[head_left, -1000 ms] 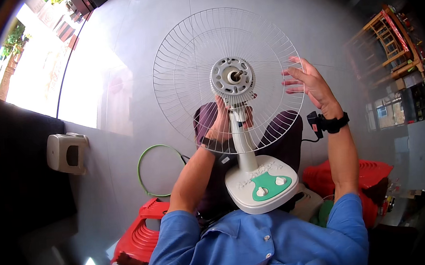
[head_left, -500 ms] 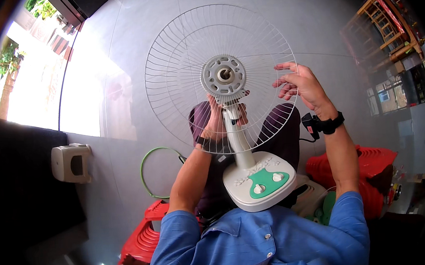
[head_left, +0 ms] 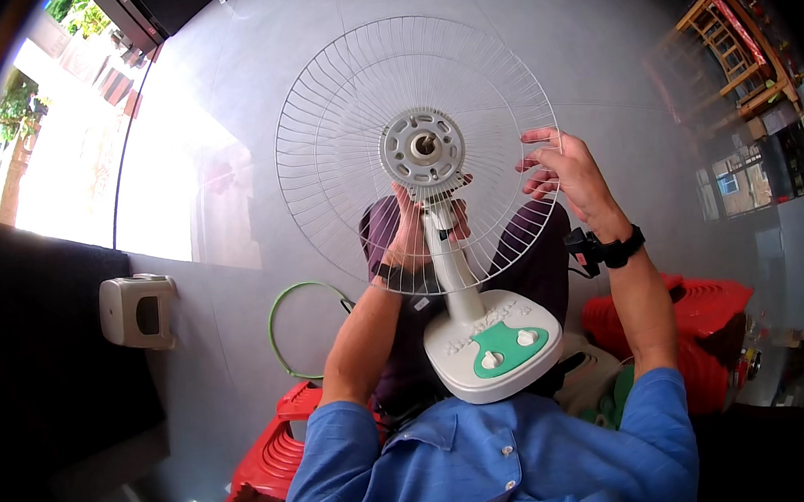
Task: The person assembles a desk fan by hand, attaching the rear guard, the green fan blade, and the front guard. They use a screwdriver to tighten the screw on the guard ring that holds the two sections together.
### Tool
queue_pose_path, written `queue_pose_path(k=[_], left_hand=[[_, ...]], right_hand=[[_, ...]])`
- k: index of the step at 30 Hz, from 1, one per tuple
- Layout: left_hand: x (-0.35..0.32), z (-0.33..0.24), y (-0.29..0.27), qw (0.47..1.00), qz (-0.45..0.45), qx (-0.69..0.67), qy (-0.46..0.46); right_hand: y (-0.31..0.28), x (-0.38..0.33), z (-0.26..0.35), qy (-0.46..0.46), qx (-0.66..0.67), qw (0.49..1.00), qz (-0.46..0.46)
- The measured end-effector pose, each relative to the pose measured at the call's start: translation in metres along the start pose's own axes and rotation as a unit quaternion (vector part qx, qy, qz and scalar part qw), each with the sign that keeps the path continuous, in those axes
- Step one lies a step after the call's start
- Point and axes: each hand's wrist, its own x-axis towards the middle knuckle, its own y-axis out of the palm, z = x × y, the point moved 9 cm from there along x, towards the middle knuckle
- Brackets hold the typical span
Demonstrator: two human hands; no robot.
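Observation:
A white table fan stands tilted against my lap, its round base point(head_left: 495, 384) carrying a green panel with two white knobs. Its wire guard point(head_left: 334, 78) faces up, with a grey slotted ring point(head_left: 398, 165) around a short central shaft. My left hand point(head_left: 408, 236) is wrapped round the fan's upper neck point(head_left: 439, 220), just under the ring and partly seen through the wires. At the guard's right rim, my right hand point(head_left: 573, 169) has its fingers apart and slightly bent, reaching past the wires. Whether they touch the rim is hard to tell.
Red plastic pieces point(head_left: 281, 451) lie at my left side and a red ridged part point(head_left: 703, 295) at my right. A green hoop point(head_left: 272, 330) lies on the floor. A small stool point(head_left: 138, 311) stands left; wooden furniture point(head_left: 733, 51) is at far right.
The guard's far edge has dipped slightly toward me, and my right hand has shifted a little lower and left with it. My left hand keeps its hold on the neck.

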Motion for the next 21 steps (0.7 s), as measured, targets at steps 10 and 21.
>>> queue_pose_path(k=[10,21], left_hand=[[-0.004,-0.003,-0.003,1.000,-0.014,0.013,0.005],[-0.007,-0.001,-0.008,1.000,-0.022,-0.007,-0.005]], right_hand=[[0.014,-0.068,0.093,-0.332,-0.339,0.869,-0.138],[0.120,-0.021,0.098,-0.300,-0.472,0.827,0.053]])
